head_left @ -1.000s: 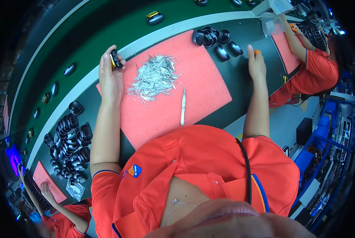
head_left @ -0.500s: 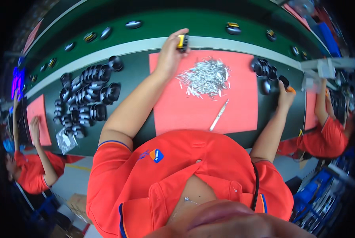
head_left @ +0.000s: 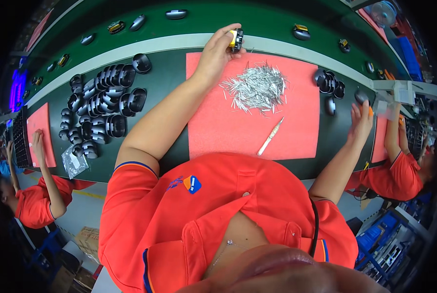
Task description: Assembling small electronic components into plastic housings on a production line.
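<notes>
Near pink mat [head_left: 218,132] | left hand [head_left: 218,52]: holding black-yellow part [head_left: 236,40] | right hand [head_left: 361,123]: at dark shell [head_left: 361,96], grip unclear

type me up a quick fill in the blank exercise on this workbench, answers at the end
1. The small boxy black-and-yellow part is in the person's ____ hand.
2. The heap of thin silvery strips lies on a flat rectangular mat coloured ____.
3. The slim whitish pointed tool lies ____ the person's body than the heap does.
4. Of the glossy dark curved shells, ____ lie right of the mat than left of it.

Missing words: left; pink; nearer to; fewer
</notes>
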Demonstrator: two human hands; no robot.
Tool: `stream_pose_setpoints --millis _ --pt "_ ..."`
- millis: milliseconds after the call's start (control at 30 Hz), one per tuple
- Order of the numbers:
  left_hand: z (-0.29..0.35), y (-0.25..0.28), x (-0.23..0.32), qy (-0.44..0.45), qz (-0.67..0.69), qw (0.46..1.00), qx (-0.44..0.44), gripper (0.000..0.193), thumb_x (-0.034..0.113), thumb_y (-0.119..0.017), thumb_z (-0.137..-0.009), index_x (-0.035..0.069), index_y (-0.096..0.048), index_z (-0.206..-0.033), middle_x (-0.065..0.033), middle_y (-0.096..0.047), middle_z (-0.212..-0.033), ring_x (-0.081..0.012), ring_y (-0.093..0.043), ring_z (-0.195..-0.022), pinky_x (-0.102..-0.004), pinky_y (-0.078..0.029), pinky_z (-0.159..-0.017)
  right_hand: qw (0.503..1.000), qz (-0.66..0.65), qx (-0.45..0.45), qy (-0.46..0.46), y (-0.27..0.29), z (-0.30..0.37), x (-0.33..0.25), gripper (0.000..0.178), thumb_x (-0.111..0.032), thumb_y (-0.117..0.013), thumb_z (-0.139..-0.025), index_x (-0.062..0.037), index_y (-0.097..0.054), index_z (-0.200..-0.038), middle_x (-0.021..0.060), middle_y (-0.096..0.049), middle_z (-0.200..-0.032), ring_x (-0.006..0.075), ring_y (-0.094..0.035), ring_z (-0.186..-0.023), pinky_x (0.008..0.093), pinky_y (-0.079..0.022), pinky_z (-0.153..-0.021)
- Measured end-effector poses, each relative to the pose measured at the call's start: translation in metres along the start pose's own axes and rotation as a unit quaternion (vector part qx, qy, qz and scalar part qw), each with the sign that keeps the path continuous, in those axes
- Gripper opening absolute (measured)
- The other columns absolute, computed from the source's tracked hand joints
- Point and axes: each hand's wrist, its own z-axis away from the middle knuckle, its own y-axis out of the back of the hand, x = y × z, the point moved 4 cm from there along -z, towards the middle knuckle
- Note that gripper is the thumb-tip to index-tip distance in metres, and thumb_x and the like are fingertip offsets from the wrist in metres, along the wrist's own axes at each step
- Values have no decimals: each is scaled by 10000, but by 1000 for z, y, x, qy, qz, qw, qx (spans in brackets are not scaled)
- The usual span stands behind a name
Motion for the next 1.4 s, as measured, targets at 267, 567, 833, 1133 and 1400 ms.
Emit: stream_pose_setpoints --millis 267,567,833,1133,1400 --pt "-2 -1 -6 -77 -87 993 0 456 237 -468 -973 29 -373 -1367 -113 -571 -1154 -172 -535 -1056 -318 -399 -956 916 -174 -342 -119 -170 68 -12 311 -293 -567 -932 -37 -563 -1109 92 -628 -963 156 -607 -735 278 -487 -685" --pt "3 -4 -10 10 13 1000 27 378 179 -573 -931 11 -489 -1259 -85 -596 -1173 -126 -587 -1013 -280 -473 -913 895 81 -437 36 -254 111 -29 407 -293 -567 -933 -60 -509 -1262 34 -571 -893 88 -562 -663 211 -465 -625" --pt "-1 -2 -11 15 12 999 39 367 177 -573 -929 9 -499 -1247 -79 -602 -1149 -146 -584 -1045 -308 -470 -931 887 102 -409 189 -256 111 -29 447 -311 -554 -932 -98 -491 -1320 41 -595 -838 86 -570 -721 228 -459 -636" --pt "-5 6 -6 7 117 992 38 280 219 -480 -952 27 -504 -1154 -119 -604 -1077 -193 -589 -984 -321 -486 -859 906 -40 -420 -36 -252 90 -13 377 -292 -457 -979 -1 -512 -1213 64 -597 -897 93 -501 -668 238 -441 -633" --pt "-8 15 -9 24 171 984 35 267 254 -435 -958 39 -499 -1103 -108 -601 -995 -189 -584 -889 -309 -486 -770 896 -67 -436 -57 -249 95 -18 360 -293 -385 -1004 6 -528 -1145 109 -620 -914 88 -468 -638 231 -425 -612"
